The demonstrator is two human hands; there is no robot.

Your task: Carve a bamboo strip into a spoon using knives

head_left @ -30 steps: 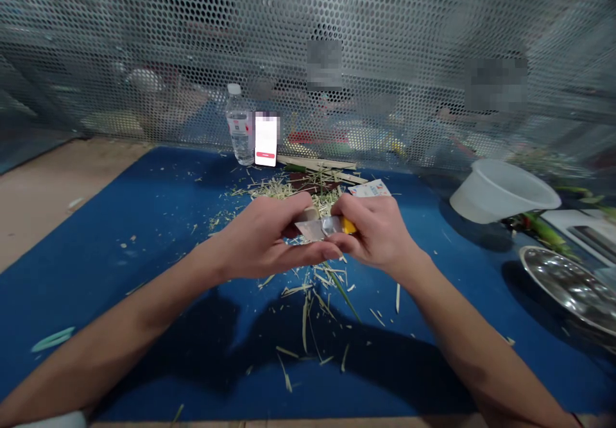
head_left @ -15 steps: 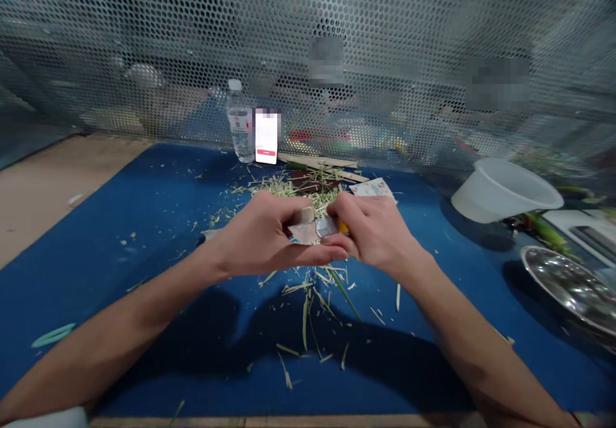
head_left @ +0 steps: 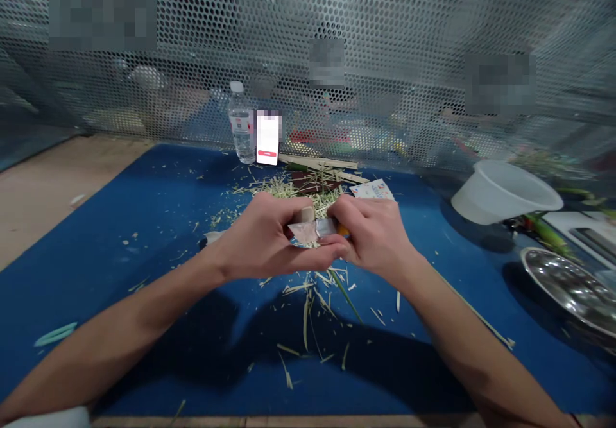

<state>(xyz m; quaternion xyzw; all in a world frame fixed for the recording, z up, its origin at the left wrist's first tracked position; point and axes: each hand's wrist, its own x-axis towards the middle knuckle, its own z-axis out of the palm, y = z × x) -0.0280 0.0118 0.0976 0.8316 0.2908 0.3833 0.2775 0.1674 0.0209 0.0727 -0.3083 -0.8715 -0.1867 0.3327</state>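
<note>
Blue flat mat [head_left: 139, 222] underlies the left hand [head_left: 262, 232], pinching a pale blunt-ended piece [head_left: 307, 212], and the right hand [head_left: 378, 229], gripping a yellow-handled, silver-bladed cutter [head_left: 326, 226] at the piece's near side, where excess force could slip the blade [head_left: 303, 232] into the left hand.

A water bottle [head_left: 242, 134] stands beside a lit phone [head_left: 267, 140].

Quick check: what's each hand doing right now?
Left hand: closed, holding a pale piece.
Right hand: closed, holding the knife.

Perforated metal panel [head_left: 394, 24] behind tan tabletop [head_left: 43, 187], blue mat [head_left: 129, 210].
</note>
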